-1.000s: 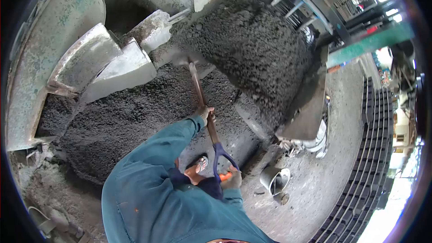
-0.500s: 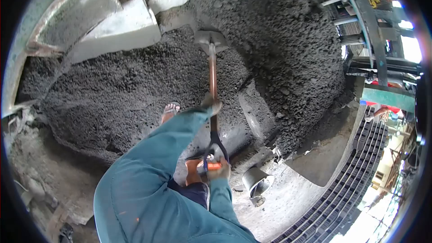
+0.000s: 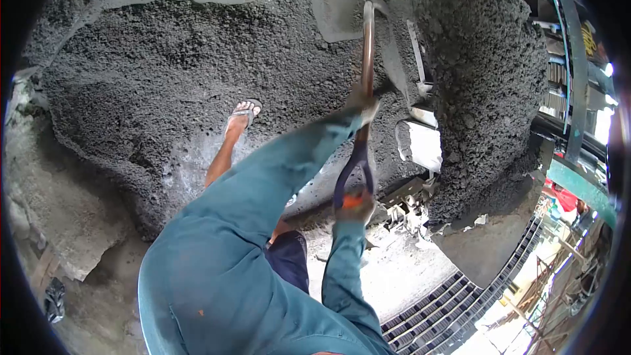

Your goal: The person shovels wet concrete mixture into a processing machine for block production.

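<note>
A shovel [image 3: 368, 46] with a brown shaft and a dark D-shaped grip stands roughly upright in the head view. My left hand [image 3: 363, 104] is closed around the middle of the shaft, blurred by motion. Lower down, my right hand [image 3: 357, 206] grips the orange crossbar of the handle. The shovel's blade, at the top, is smeared and overlaps a smooth grey surface beside the heaps. Dark, crumbly wet mix [image 3: 197, 59] spreads left of the shovel, and a taller heap of it [image 3: 486, 92] rises to the right.
My sandalled foot [image 3: 242, 115] stands at the mix's edge. A pale block [image 3: 420, 144] lies right of the shaft. Metal framework [image 3: 572, 59] runs along the right, above a green beam [image 3: 578, 190]. Rows of dark slats [image 3: 427, 309] line the lower right.
The shovel and both hands have shifted right and upward in the view, toward the taller heap. The view itself has also moved, and the bucket near my right hand no longer shows.
</note>
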`<state>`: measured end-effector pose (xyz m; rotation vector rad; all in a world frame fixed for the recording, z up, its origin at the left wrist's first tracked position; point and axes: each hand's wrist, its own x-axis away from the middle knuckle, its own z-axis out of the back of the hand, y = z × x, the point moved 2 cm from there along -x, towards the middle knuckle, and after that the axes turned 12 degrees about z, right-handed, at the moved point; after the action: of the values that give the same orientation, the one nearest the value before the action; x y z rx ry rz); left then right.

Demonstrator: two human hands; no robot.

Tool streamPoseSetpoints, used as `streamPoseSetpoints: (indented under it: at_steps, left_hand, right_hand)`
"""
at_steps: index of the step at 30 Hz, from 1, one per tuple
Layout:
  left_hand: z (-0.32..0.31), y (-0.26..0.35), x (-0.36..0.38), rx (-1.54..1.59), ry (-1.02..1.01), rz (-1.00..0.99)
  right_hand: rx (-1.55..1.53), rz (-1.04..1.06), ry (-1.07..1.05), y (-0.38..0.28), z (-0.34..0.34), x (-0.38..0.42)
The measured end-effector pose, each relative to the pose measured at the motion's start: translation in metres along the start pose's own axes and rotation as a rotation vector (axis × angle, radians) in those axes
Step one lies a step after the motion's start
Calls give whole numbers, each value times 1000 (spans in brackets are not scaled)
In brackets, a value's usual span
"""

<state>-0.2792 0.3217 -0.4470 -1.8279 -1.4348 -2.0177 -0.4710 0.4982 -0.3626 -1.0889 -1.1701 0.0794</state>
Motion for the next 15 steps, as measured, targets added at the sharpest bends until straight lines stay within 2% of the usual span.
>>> streamPoseSetpoints:
  at_steps: [1,4,8,10,11,13,15]
  left_hand:
    - [-18,8,-45,-39,41,-6]
    - [-50,-3,-76,-180,67,52]
    - [-38,-8,-29,-359,81,189]
    - [-44,-59,-26,-413,95,168]
    - [-45,-91,-31,-475,-24,128]
    - [-47,-119,-6,-497,-127,152]
    - [-40,-129,51,-508,-136,253]
  right_hand:
    - [-9,3,-22,-1,-15,-20]
    - [-1,17,-84,1,-30,-71]
    - [34,34,-49,12,23,-77]
    - [56,28,-17,16,61,-58]
    - [66,25,2,16,83,-46]
    - [94,10,35,12,124,-19]
    - [138,-4,69,4,163,5]
